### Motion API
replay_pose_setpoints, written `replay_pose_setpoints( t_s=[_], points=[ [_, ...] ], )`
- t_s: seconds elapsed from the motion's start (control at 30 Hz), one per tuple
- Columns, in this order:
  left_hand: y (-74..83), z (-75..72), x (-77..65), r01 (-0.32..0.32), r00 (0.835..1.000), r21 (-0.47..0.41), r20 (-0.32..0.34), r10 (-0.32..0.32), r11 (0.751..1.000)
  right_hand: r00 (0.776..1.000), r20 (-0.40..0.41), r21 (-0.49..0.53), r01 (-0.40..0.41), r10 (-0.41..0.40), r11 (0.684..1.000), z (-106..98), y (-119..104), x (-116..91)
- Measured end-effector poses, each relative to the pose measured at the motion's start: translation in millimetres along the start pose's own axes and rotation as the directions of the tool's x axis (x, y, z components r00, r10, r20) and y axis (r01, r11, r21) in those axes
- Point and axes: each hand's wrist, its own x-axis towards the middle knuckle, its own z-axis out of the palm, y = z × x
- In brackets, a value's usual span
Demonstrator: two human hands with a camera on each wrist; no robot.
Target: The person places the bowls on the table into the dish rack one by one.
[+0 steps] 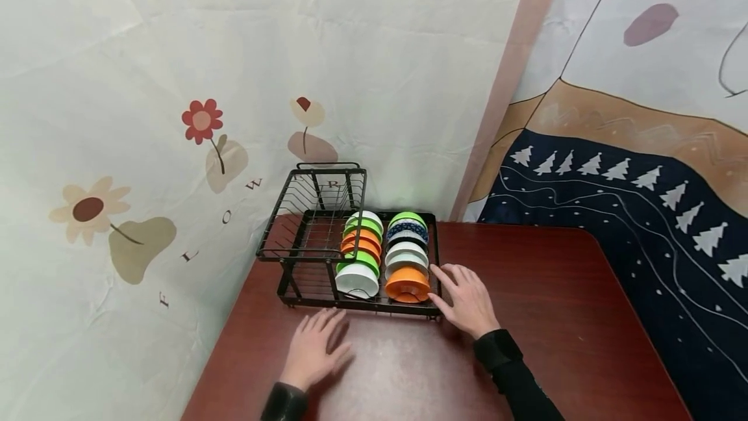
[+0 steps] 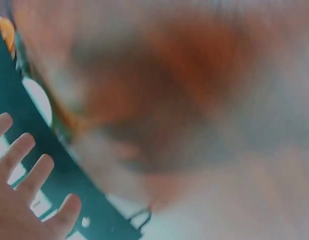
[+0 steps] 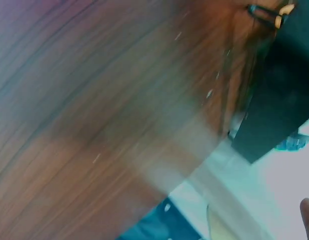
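A black two-level wire dish rack point(image 1: 310, 258) stands at the back of the table. In its lower tray, two rows of bowls are set on edge. A white bowl point(image 1: 357, 281) fronts the left row, with green and orange ones behind it. The right row has an orange bowl point(image 1: 407, 286) in front, then pale, dark, blue-patterned and green ones. My left hand point(image 1: 315, 348) holds nothing, fingers spread, just before the rack's front edge. Beside the front right corner is my right hand point(image 1: 465, 299), empty, its fingertips right at the rack's side.
The reddish-brown table point(image 1: 537, 304) extends to the right of the rack and toward me. Behind it hangs a pale cloth point(image 1: 386, 83) with printed flowers. On the right, a dark blue cloth point(image 1: 584, 226) with white trees borders the table. Both wrist views are largely blurred.
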Motion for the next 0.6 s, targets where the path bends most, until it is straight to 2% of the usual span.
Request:
replay_pose_setpoints(
  t_s=[0.17,0.37,0.6],
  points=[
    [-20.2,-19.4,4.8,-0.024,0.994,0.062,-0.109,0.031,0.998,0.997,-0.029,0.007,-0.066,0.067,0.998,-21.0,17.7,-10.4],
    [-35.8,-39.2,7.3,0.002,0.988,0.093,-0.154,0.013,0.996,0.988,-0.066,-0.014,-0.142,0.141,0.99,-45.5,39.5,-24.6],
    [-40.6,-51.7,3.1,0.006,0.98,0.086,-0.199,0.012,0.996,0.965,-0.083,-0.047,-0.251,0.247,0.967,-76.5,65.0,-51.9]
  ],
)
